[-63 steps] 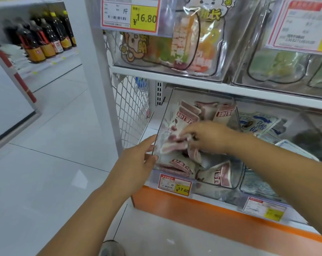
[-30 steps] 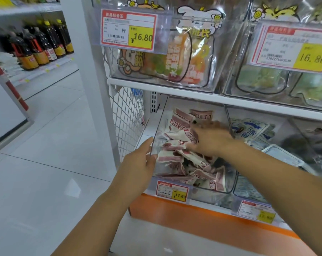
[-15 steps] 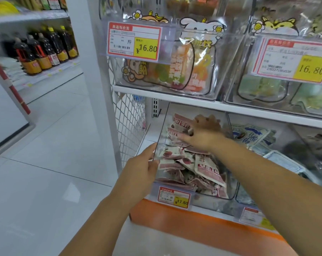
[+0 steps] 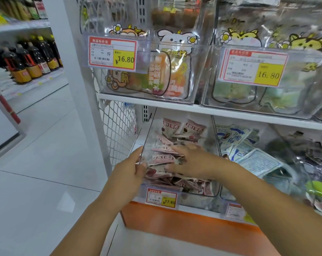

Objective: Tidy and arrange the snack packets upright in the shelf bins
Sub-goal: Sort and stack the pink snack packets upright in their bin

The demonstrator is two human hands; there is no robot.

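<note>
1. Clear plastic makes up the bin (image 4: 197,200), and it is full of pink and white snack packets (image 4: 182,130).
2. At the back of the bin, two packets stand up. Nearer the front of the bin, the packets lie flat in a messy pile.
3. The left hand (image 4: 132,174) grips the bin's front left corner, with the thumb over the edge.
4. The right hand (image 4: 189,161) is inside the bin, on top of the pile. Its fingers point to the bin's left wall. It is blurry, so I cannot tell if it holds a packet or just presses down.
5. A red and yellow price tag (image 4: 161,197) sits on the bin's front.
6. Just right of the bin are blue and white packets (image 4: 234,137).
7. Right above the bin is a white shelf (image 4: 175,106).
</note>
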